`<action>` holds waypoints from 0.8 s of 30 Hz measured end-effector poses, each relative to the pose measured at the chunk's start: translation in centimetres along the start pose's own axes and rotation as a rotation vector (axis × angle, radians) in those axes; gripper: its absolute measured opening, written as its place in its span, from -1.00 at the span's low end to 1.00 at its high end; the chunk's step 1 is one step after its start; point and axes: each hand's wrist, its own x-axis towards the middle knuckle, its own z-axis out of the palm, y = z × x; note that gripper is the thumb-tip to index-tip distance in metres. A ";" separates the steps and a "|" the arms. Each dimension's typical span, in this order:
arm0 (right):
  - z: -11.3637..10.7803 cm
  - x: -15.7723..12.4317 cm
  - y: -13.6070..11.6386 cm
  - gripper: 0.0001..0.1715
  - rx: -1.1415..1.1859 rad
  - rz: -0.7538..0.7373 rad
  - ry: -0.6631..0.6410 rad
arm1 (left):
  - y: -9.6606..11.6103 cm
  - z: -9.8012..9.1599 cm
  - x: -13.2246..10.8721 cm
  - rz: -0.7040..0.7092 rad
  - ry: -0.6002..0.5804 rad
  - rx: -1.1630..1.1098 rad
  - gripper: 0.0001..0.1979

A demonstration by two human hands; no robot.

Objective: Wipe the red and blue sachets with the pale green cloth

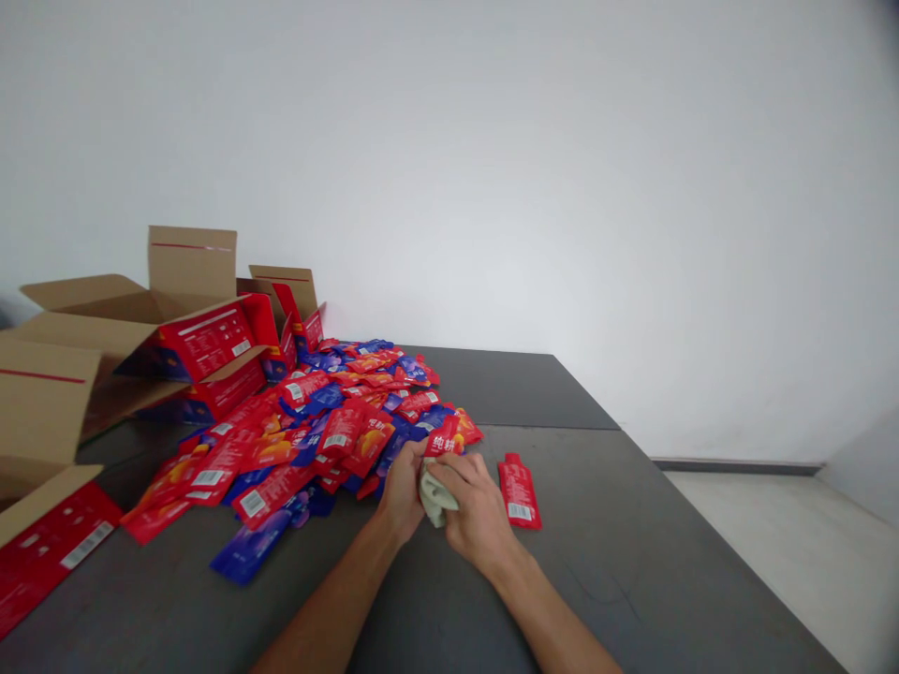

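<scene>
My left hand [405, 490] is closed around the lower part of a red pouch [441, 438], whose printed top sticks up above my fingers. In my right hand [480, 505] a pale, crumpled cloth [436, 498] is gripped and pressed against that pouch. The two hands meet, so most of the pouch's lower half is hidden. Just right of my right hand, a single red pouch [518, 490] lies flat, its barcode label facing up. A heap of red and blue pouches [344, 426] spreads out beyond and left of my left hand.
Open cardboard boxes [203, 342] with red and blue print stand at the left, flaps spread. Another open box [56, 543] is at the near left. The dark table [596, 562] ends along a slanting right edge, beyond which lies a pale floor [758, 515]. A white wall [526, 187] rises behind.
</scene>
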 end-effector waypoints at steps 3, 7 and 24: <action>0.0 0.1 -0.1 -0.22 0.036 0.014 0.024 | 0.2 0.0 0.0 0.067 0.012 0.040 -0.79; -0.9 0.2 1.8 -0.40 0.045 0.108 0.112 | 0.4 -0.3 0.1 0.278 0.165 0.262 -0.71; -4.0 -1.0 9.4 -0.61 -0.137 0.800 -0.069 | 0.3 -4.1 1.7 0.528 0.499 2.105 -0.61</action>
